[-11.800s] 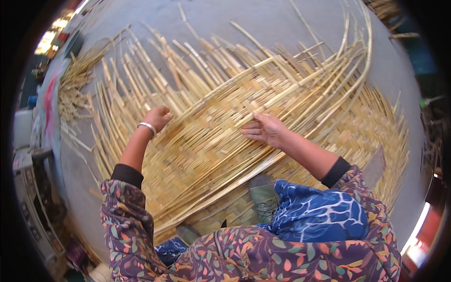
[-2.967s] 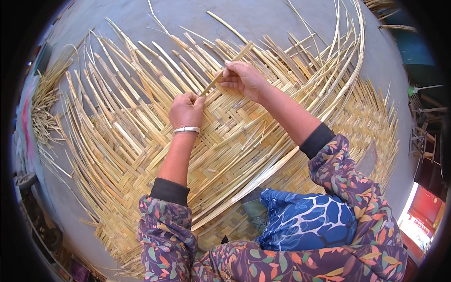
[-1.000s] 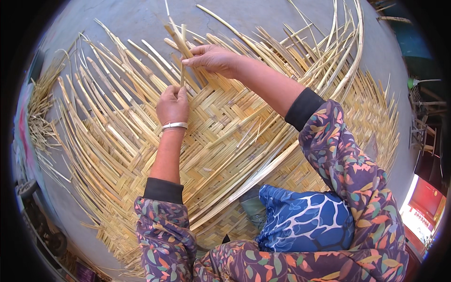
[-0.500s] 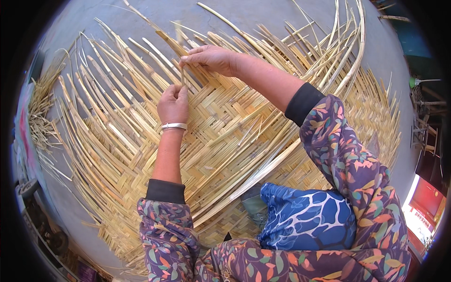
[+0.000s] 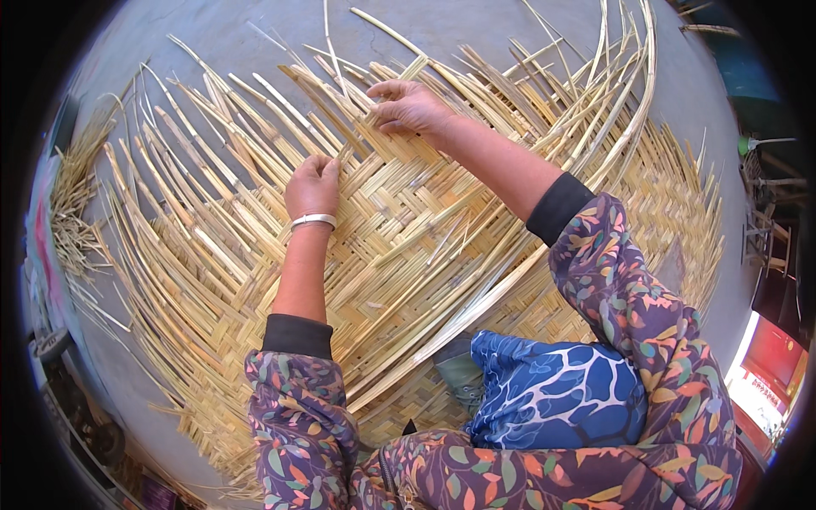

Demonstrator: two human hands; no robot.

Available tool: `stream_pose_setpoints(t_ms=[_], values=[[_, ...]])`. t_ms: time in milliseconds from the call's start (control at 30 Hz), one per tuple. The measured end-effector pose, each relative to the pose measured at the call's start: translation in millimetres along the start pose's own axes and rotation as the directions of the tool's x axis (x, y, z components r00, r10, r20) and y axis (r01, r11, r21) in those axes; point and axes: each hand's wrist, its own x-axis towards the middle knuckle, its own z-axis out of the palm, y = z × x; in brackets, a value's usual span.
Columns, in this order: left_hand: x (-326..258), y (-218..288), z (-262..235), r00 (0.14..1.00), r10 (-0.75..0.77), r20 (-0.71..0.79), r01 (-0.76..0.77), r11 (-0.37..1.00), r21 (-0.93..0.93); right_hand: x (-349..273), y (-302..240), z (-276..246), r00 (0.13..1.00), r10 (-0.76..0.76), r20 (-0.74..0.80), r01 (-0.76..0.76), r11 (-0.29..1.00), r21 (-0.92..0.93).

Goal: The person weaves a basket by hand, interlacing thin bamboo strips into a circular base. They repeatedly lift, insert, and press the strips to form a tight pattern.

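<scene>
A person sits on a large woven mat [image 5: 408, 212] of pale split strips that is spread over a grey floor [image 5: 255, 34]. The mat is the landmark for what follows. Its middle is closely plaited in a herringbone pattern; along its far and left edges the unwoven strips [image 5: 195, 170] fan outward, loose and apart from one another. The left hand [image 5: 312, 187] rests on the mat at the far-left border of the plaited zone, fingers curled down with the tips pressed among the strip ends; whether they pinch a single strip cannot be told. A silver bangle [image 5: 313, 221] circles that wrist. The right hand [image 5: 408, 106] lies farther out, at the mat's far edge, just beyond the woven part, its fingers bent and drawn together over the base of several loose strips, touching them; a firm hold on one strip cannot be made out. The two hands are near each other but apart. A long bent strip [image 5: 629, 102] arcs along the mat's right side from the far edge toward the person. Both forearms are bare, with dark cuffs and patterned floral sleeves [image 5: 629, 289] above them. A blue patterned cloth [image 5: 552, 399] covers the knee at the mat's near edge, and a shoe [image 5: 459, 374] rests on the weave just left of it. A bundle of finer fibres [image 5: 72, 212] lies on the floor off the mat's left edge.
</scene>
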Motion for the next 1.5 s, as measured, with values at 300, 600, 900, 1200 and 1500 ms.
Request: stream_pose_setpoints(t_ms=[300, 600, 900, 1200, 1500], values=[[-14, 2, 10, 0.984, 0.104, -0.146, -0.094, 0.993, 0.071, -17, 19, 9, 0.897, -0.41, -0.163, 0.14, 0.616, -0.775], [-25, 3, 4, 0.981, 0.181, -0.064, -0.175, 0.981, 0.082, -37, 28, 9, 0.824, -0.55, -0.138, 0.176, 0.48, -0.86], [-26, 7, 2, 0.956, 0.284, -0.075, -0.271, 0.952, 0.144, -38, 30, 3, 0.883, -0.41, -0.227, 0.103, 0.643, -0.759], [-8, 52, 37, 0.807, 0.576, -0.134, -0.571, 0.817, 0.073, -32, 21, -22, 0.976, -0.079, -0.203, 0.069, 0.996, -0.055], [21, 78, 40, 0.95, 0.13, 0.285, -0.129, 0.991, -0.024, -46, 9, -50, 1.0, 0.005, 0.006, -0.007, 0.973, 0.232]])
